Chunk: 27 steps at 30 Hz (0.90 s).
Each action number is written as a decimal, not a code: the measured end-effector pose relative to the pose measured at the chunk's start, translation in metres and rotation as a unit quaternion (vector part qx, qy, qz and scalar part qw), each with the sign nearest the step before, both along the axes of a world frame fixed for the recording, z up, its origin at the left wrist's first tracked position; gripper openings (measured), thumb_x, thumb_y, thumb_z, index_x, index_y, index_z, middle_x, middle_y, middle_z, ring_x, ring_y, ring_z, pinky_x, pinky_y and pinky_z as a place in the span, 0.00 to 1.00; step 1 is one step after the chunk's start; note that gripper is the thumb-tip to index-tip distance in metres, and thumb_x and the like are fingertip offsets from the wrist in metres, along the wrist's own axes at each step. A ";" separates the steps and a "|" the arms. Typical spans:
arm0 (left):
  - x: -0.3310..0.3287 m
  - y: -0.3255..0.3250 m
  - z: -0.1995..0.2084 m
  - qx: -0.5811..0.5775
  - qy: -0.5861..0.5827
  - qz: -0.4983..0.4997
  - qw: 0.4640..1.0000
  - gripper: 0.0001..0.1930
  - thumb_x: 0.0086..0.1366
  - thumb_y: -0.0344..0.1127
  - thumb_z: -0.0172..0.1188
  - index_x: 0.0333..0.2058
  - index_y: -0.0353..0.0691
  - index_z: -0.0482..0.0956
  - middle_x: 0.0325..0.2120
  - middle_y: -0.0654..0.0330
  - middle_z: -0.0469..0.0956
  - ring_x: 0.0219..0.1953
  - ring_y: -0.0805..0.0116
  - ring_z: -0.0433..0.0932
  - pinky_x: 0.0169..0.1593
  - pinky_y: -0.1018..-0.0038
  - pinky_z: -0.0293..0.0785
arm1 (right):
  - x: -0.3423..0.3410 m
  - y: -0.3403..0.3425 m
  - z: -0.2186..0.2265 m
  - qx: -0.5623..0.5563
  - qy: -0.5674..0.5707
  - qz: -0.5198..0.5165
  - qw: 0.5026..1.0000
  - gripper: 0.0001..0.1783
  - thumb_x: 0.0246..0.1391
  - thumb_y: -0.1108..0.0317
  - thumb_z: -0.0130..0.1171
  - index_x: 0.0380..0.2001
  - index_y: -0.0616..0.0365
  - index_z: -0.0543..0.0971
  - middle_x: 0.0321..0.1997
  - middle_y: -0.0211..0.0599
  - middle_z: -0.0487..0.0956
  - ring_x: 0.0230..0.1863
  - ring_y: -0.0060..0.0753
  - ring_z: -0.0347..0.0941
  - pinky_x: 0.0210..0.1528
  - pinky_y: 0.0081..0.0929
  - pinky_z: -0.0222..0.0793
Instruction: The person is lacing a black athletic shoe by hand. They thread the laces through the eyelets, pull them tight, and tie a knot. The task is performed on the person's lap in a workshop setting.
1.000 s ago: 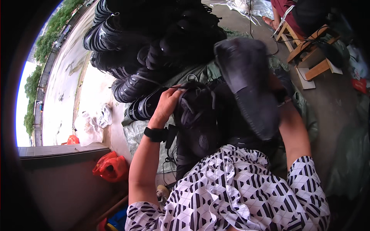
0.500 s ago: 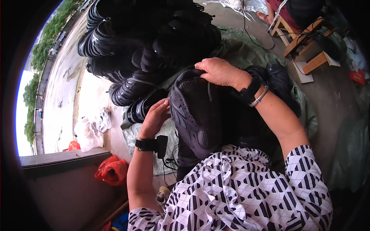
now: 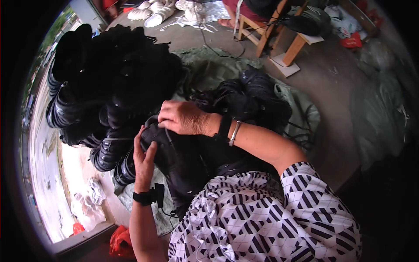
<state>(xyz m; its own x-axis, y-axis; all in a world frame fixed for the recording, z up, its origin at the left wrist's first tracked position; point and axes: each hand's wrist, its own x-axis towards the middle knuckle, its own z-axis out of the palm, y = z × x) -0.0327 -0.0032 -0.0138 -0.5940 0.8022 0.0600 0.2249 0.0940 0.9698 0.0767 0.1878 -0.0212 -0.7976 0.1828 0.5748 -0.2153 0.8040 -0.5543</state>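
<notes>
A black shoe upper (image 3: 175, 153) lies over my lap, its far end raised between my hands. My left hand (image 3: 144, 159) grips its left side near that end, thumb on top and fingers around the outer edge. With bent fingers, my right hand (image 3: 185, 118) pinches the far edge; the fingertips are partly hidden. Just beyond my hands on the left rises a big pile of nested black shoe uppers (image 3: 115, 78). More black bundles (image 3: 255, 94) lie beyond my right forearm.
Green sheeting (image 3: 205, 65) spreads under the bundles. At the far side a person sits by a wooden stool (image 3: 253, 30), with a dark cable (image 3: 209, 46) on the floor. Pale shoes (image 3: 159, 13) lie at the back. On the left are white plastic bags (image 3: 87, 207) and a red bag (image 3: 121, 241).
The view has swung rightward, so the scene sits further left. The shoe upper has turned, its mesh side now less visible. My hands are closer together, my left one now gripping near the far end.
</notes>
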 end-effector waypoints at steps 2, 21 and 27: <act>-0.005 0.001 0.001 0.019 -0.082 -0.067 0.994 0.28 0.64 0.30 0.55 0.62 0.35 0.61 0.60 0.53 0.65 0.62 0.65 0.64 0.66 0.70 0.57 | 0.014 0.002 0.005 -0.003 -0.062 0.035 0.997 0.08 0.50 0.64 0.62 0.32 0.55 0.81 0.34 0.35 0.77 0.41 0.42 0.76 0.42 0.36 0.73; 0.038 -0.011 -0.005 -0.085 0.282 0.028 0.955 0.42 0.59 0.38 0.58 0.68 0.40 0.47 0.66 0.45 0.55 0.67 0.48 0.57 0.67 0.63 0.57 | 0.055 0.023 0.028 0.002 -0.263 0.118 0.958 0.26 0.43 0.56 0.68 0.45 0.58 0.79 0.45 0.43 0.79 0.46 0.48 0.76 0.50 0.37 0.72; 0.044 -0.009 -0.010 -0.102 0.305 0.046 0.946 0.43 0.59 0.35 0.57 0.69 0.41 0.43 0.65 0.44 0.55 0.67 0.46 0.57 0.66 0.61 0.59 | 0.055 0.016 0.027 0.039 -0.216 0.121 0.968 0.26 0.45 0.57 0.67 0.46 0.61 0.78 0.45 0.46 0.78 0.47 0.49 0.76 0.52 0.38 0.72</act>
